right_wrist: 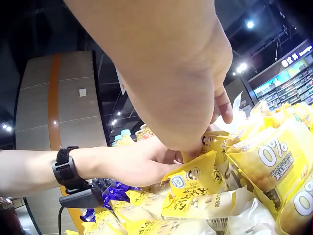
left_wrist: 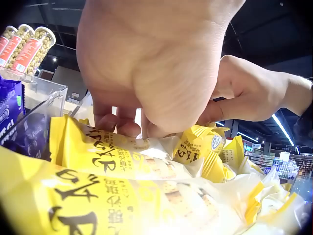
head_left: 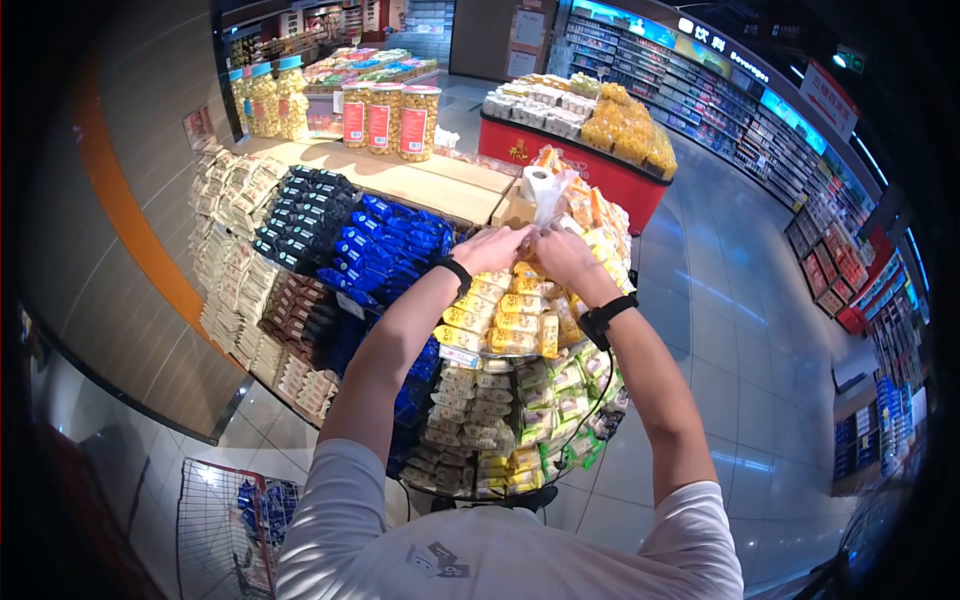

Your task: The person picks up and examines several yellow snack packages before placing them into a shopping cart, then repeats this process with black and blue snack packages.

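Closest to me, at 7 o'clock of the person, a wire basket sits on the floor tiles. Above it, both bare arms go up, a black strap on each wrist.

And here's the action: the two hands meet at the very top of the stacked display, over the lower-tier packets. The right hand has its fingers curled down, pinching the top edge of a yellow packet that lies among its fellows on the top tier. The left hand comes in from 9 o'clock, fingers bent, tips down on the same heap. Whether it actually grips, I cannot tell from here.

In my judgement, the thing to get right is a light hold on the sealed edge alone. These bags look puffy and slick, and a squeeze on the belly could crush what's inside. The other hand does best steadying the neighbours so none slides off the tier.

From the right wrist view, the packet stands nearly on end. Its long axis runs 7 to 1 o'clock, and the sealed top points up into the fingers.

Further out there are blue packets at 9 o'clock and a roll of clear bags just past the hands at 12. Beyond that, jars stand on a wooden surface at 11 o'clock. A red bin sits at 1 o'clock, with drinks shelves far off.
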`<action>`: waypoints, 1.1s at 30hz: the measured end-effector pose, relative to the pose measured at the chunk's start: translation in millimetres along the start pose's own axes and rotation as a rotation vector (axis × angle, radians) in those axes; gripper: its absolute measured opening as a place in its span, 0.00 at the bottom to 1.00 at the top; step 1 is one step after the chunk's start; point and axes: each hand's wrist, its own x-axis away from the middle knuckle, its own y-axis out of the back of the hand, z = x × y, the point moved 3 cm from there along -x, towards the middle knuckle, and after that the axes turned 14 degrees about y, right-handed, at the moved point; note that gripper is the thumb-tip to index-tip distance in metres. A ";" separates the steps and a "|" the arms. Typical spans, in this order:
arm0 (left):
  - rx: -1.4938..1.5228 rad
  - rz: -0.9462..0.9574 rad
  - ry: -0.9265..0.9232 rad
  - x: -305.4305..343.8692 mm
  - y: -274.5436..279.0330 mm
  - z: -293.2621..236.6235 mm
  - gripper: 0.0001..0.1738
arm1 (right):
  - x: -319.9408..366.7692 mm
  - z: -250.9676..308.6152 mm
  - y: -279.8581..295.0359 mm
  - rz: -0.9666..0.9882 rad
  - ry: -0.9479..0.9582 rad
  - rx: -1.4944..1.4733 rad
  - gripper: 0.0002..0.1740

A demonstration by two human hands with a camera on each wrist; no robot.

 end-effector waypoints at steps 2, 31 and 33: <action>0.032 -0.136 -0.044 -5.2 -6.4 7.4 0.33 | -0.1 2.8 0.7 0.036 0.001 0.017 0.18; -0.008 -0.156 -0.003 -2.3 -0.2 1.8 0.38 | -20.7 15.6 -4.9 0.119 0.009 0.071 0.11; 0.004 -0.133 -0.016 -7.4 -2.7 3.2 0.38 | -17.1 16.2 -2.3 0.131 0.024 0.084 0.11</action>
